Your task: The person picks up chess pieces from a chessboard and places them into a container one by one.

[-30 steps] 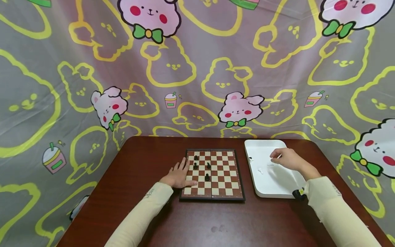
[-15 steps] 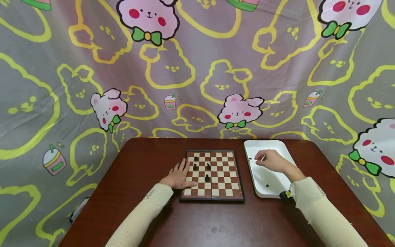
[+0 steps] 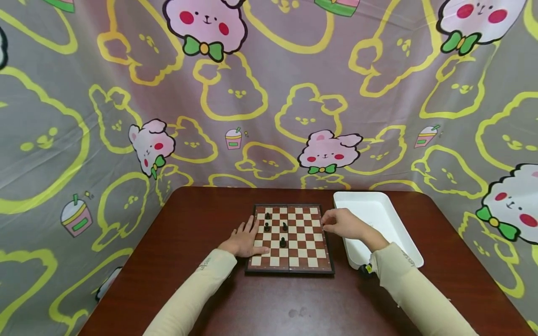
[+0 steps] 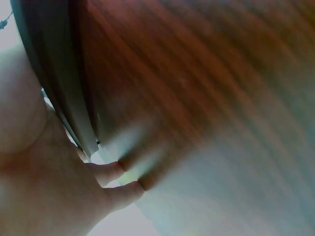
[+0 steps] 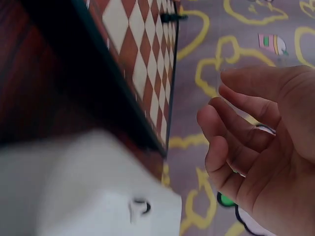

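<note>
A brown-and-cream chessboard [image 3: 308, 252] with a dark frame lies on the table. Several black chess pieces stand on its left half, among them a pawn [image 3: 283, 242] and a knight [image 3: 284, 227]. My left hand [image 3: 241, 240] rests spread at the board's left edge, its thumb on the squares. Beside the board's dark rim [image 4: 61, 73], fingers of that hand [image 4: 49, 182] touch the table. My right hand [image 3: 344, 224] hovers at the board's right edge. In the right wrist view its thumb and forefinger [image 5: 246, 81] pinch a pale, barely visible piece, apparently a white chess piece.
A white tray [image 3: 392, 214] stands right of the board, partly behind my right forearm. In the right wrist view, a small white piece with a dark base [image 5: 140, 206] lies in it. A patterned curtain [image 3: 269, 93] hangs around the wooden table [image 3: 201, 224].
My right hand has moved left from over the tray to the board's right edge, after picking up a white piece there. My left hand has stayed at the board's left edge.
</note>
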Demonstrator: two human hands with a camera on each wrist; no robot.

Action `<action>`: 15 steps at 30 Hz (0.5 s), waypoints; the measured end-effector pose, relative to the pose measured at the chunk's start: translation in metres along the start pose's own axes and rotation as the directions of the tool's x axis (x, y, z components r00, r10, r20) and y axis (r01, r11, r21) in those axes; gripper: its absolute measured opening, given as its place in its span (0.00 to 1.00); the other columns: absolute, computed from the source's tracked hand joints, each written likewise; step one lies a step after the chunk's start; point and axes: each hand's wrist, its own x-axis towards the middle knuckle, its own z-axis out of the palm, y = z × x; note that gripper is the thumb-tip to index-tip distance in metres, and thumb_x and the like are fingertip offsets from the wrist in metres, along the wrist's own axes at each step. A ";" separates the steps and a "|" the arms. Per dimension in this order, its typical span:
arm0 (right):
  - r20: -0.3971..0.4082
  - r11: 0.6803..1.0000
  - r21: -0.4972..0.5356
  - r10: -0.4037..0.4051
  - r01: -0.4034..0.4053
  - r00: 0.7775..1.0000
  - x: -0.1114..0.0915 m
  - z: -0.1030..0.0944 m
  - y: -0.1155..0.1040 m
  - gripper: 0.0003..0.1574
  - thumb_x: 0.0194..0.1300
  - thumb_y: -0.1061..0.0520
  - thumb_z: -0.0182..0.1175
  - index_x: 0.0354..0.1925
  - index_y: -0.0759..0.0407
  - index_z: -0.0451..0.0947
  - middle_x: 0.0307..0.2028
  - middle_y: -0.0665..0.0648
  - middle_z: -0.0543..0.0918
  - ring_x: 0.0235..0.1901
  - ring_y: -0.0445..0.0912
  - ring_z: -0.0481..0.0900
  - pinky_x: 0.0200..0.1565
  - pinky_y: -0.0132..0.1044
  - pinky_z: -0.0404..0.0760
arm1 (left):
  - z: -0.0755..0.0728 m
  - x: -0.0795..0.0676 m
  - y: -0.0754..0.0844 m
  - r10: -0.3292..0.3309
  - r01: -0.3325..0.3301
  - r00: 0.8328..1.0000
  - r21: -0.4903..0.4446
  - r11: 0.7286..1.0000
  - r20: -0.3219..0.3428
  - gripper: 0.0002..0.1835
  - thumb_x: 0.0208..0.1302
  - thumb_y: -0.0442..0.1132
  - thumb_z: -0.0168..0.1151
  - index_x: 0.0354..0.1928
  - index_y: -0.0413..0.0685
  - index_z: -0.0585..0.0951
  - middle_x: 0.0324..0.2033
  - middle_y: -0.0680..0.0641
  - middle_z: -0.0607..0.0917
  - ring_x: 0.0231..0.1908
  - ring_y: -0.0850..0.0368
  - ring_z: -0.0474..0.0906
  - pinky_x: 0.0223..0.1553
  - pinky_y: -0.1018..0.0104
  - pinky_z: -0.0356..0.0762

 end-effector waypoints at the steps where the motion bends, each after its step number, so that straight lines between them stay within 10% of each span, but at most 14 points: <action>1: 0.003 1.000 0.002 -0.007 0.007 1.000 0.002 0.004 -0.003 0.07 0.62 0.62 0.62 0.40 0.62 0.81 0.34 0.50 0.82 0.28 0.42 0.74 0.32 0.39 0.74 | 0.000 0.000 0.000 0.001 -0.001 1.000 0.000 1.000 0.000 0.56 0.57 0.74 0.48 0.75 0.49 0.38 0.73 0.43 0.34 0.70 0.37 0.42 0.64 0.41 0.49; 15: 0.043 0.997 0.008 -0.075 0.075 0.996 0.017 0.044 -0.030 0.10 0.62 0.58 0.64 0.43 0.58 0.82 0.33 0.47 0.80 0.32 0.41 0.77 0.34 0.38 0.76 | 0.000 0.001 -0.003 0.010 -0.010 1.000 -0.029 1.000 -0.004 0.57 0.56 0.74 0.49 0.75 0.49 0.39 0.73 0.42 0.34 0.70 0.36 0.41 0.64 0.40 0.49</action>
